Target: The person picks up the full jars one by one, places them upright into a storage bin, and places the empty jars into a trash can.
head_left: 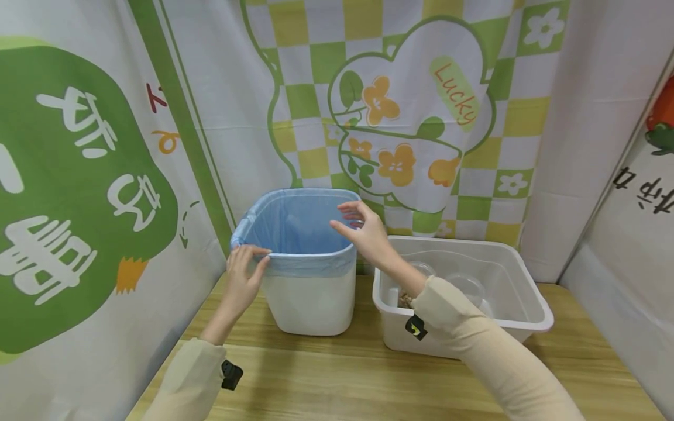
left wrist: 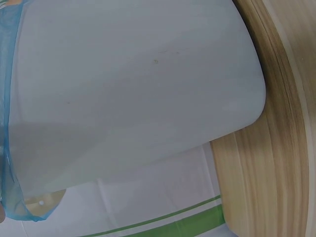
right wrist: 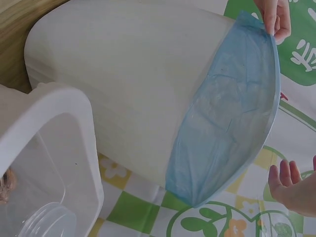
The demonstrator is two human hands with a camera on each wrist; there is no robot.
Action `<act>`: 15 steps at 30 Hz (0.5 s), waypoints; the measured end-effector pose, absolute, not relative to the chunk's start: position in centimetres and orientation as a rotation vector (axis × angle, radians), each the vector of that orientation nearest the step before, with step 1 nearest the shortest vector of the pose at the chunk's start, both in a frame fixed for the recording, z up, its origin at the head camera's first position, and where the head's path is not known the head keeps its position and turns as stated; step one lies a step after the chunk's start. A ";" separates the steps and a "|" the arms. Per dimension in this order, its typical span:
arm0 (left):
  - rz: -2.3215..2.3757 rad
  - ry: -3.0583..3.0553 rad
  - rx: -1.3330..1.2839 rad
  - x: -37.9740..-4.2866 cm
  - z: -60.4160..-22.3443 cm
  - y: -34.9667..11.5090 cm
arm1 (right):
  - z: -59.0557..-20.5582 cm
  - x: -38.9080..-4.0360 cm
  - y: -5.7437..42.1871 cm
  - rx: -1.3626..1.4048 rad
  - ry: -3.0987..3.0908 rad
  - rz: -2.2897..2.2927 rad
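Note:
A white trash bin stands on the table, lined with a blue trash bag folded down over its rim. At the front left corner my left hand pinches the bag's folded edge against the rim; the right wrist view shows those fingers there too. Over the right side of the bin hovers my right hand, fingers spread and loosely bent, holding nothing. In the right wrist view it is apart from the rim. The left wrist view shows mostly the bin's side, with a strip of blue bag at the left.
Right of the bin stands a white plastic tub. Inside it are clear round containers and a small brownish item, partly behind my right forearm. Printed curtains hang close behind and at both sides of the wooden table.

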State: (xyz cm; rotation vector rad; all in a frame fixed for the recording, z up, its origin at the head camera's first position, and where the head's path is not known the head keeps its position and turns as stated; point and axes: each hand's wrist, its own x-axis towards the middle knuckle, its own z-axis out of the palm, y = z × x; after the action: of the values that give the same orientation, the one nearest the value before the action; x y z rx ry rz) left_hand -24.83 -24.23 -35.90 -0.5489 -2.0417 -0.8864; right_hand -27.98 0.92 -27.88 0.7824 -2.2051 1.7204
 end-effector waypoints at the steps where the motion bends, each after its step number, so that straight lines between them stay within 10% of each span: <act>1: -0.886 -2.041 -0.550 -24.8 -35.9 -24.2 | -27.7 -27.5 1.0 0.791 -2.199 1.729; 15: -0.871 -2.090 -0.525 -24.4 -35.1 -24.7 | -29.9 -25.3 3.9 0.902 -2.170 1.717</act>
State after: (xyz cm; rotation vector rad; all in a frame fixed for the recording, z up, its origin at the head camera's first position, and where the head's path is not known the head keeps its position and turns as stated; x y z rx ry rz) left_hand -24.36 -24.72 -35.14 -0.5254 -2.0901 -0.8710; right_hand -25.28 3.85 -29.93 0.9023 -2.1702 1.7173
